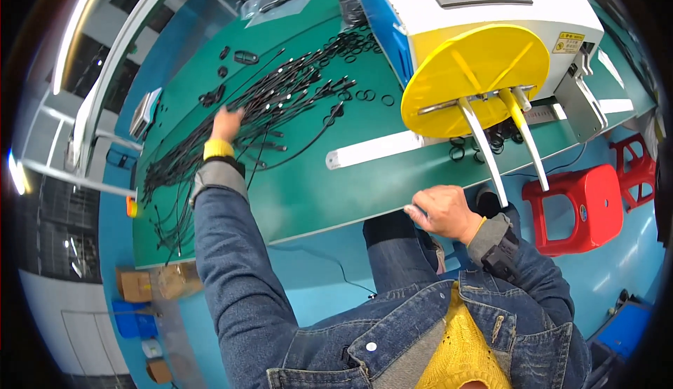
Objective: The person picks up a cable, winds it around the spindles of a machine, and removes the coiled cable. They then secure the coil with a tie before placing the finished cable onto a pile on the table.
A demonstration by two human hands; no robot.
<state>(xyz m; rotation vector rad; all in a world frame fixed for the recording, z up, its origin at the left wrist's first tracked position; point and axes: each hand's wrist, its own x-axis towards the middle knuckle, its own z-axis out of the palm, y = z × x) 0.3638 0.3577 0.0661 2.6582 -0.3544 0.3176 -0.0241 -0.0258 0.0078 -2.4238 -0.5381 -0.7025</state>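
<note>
A long heap of black cables (280, 87) with connector ends lies across the green table. My left hand (226, 124) reaches down onto the left part of this heap, thumb apart from the fingers. The fingertips are lost among the dark cables, so a grip cannot be made out. By the table's front edge is my right hand (449, 212), its fingers loosely curled and no object showing in them. To its right, two prongs stick out below the yellow disc (477, 56) of a white machine (505, 12).
Small black rings (365, 95) lie beyond the cables, and more sit under the disc. A white metal strip (375, 149) lies in front of the machine. A few black parts (245, 57) are at the back left. Red stools (585, 210) stand on the floor at right.
</note>
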